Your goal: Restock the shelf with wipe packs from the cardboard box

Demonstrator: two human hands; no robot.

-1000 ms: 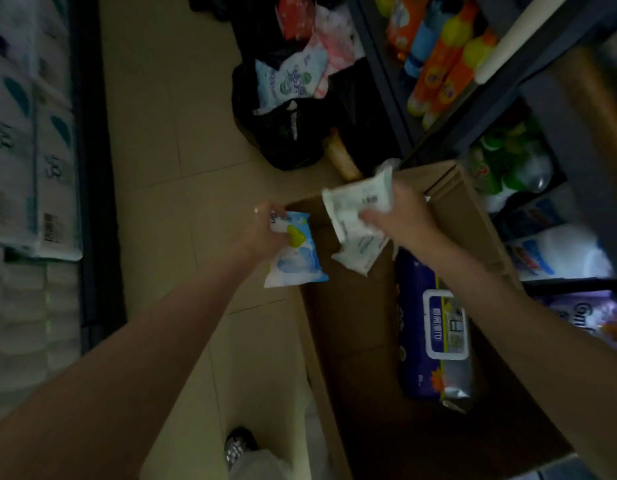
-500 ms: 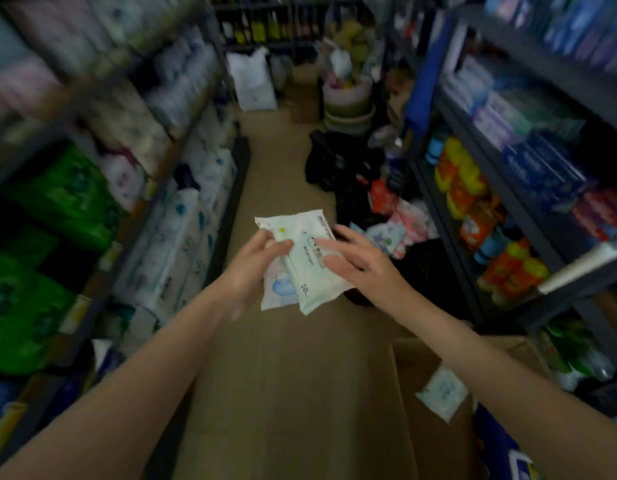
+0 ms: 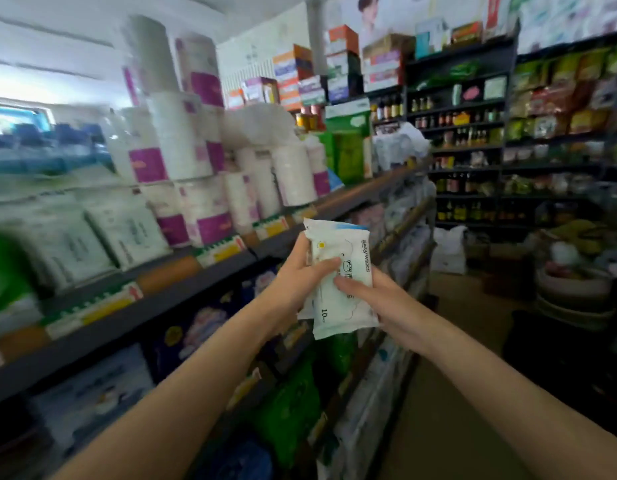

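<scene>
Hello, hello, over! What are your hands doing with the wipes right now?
Left hand and right hand both gripping the wipe packs. Packs held in the air beside the shelf, not placed yet. Nothing blocking.

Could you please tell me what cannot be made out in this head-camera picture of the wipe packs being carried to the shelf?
- How many wipe packs are stacked: the front pack and both hands, left hand and right hand, cover those behind.
- Labels on the white packs on the left shelf: motion blur.
- Price tags on the shelf edge: blurred, too small.
- The cardboard box: out of frame.
</scene>
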